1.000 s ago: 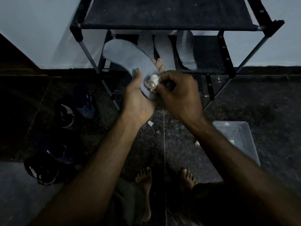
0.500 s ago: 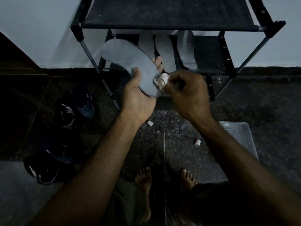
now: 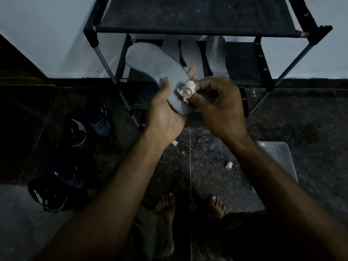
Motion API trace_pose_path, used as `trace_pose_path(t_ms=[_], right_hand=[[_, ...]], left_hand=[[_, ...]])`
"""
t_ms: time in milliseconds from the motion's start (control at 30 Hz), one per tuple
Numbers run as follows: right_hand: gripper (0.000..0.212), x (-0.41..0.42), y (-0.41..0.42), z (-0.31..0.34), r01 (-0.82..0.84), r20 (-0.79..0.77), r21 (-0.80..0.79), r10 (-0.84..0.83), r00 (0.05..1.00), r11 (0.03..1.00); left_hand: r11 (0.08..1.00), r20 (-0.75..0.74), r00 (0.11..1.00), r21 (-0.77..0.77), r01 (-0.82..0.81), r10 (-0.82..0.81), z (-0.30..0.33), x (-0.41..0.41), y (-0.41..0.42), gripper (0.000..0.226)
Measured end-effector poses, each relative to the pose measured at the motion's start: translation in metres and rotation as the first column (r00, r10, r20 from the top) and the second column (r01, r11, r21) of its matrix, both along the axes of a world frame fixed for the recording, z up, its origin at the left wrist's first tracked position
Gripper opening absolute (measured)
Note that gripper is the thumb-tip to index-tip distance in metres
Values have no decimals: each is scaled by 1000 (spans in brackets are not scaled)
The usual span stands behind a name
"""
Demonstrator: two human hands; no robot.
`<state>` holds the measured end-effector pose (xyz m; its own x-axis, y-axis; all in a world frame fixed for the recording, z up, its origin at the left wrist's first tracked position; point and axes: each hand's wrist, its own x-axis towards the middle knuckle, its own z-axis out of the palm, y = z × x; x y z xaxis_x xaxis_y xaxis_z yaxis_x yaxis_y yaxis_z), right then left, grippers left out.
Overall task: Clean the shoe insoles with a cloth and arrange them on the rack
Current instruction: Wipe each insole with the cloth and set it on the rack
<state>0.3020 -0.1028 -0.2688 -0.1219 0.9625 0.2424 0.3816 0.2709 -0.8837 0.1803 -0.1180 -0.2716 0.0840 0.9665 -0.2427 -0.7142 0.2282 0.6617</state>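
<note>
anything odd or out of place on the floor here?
Two small white pieces lie loose on the dark floor between the rack and the bare feet; what they are is unclear. Dark shoes sit scattered at left. Nothing looks spilled or damaged.

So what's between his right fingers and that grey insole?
In the head view, a crumpled white cloth, pinched by the right hand against the insole.

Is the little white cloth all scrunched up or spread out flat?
Scrunched up. The cloth is a crumpled wad pinched by the right hand against the insole.
</note>
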Motion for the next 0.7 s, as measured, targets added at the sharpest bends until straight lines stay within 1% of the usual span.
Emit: trace_pose_path(t_ms=[67, 133, 233, 300, 400, 467, 500, 567, 633, 700], right_hand=[[14, 2, 1, 1, -31, -87, -68, 25, 996, 997], [10, 3, 0, 4, -76, -160, -125, 56, 985, 989], [7, 5, -1, 7, -113, -164, -138, 90, 982, 984], [7, 9, 1, 7, -164, -172, -178, 134, 976, 970], [11, 10, 0, 8, -276, -120, -250, 254, 960, 928], [10, 7, -4, 8, -332, -90, -257, 320, 943, 908], [9, 3, -6, 8, -332, -66, -236, 326, 943, 913], [9, -4, -9, 6, -269, 45, -142, 277, 960, 953], [12, -9, -10, 3, -195, 149, -19, 196, 969, 981], [14, -10, -8, 1, -153, 206, 83, 134, 969, 985]], left_hand=[[1000, 11, 1000, 19, -13, 13, -2, 0, 1, 56], [999, -3, 1000, 38, -7, 7, -1, 1, 1, 55], [999, -22, 1000, 27, -19, 20, 3, -4, 0, 53], [999, -1, 999, 9, -52, 52, 5, -11, 1, 53], [992, 29, 991, 3, -129, 128, 8, -19, 1, 53], [985, 72, 983, -13, -170, 170, 6, -23, 2, 57], [985, 101, 980, -15, -170, 171, 6, -23, 3, 60], [990, 118, 983, 0, -140, 139, 3, -25, 5, 63], [996, 71, 993, -3, -90, 90, 1, -21, 5, 60], [999, 24, 999, -45, -25, 27, 1, -14, 3, 61]])
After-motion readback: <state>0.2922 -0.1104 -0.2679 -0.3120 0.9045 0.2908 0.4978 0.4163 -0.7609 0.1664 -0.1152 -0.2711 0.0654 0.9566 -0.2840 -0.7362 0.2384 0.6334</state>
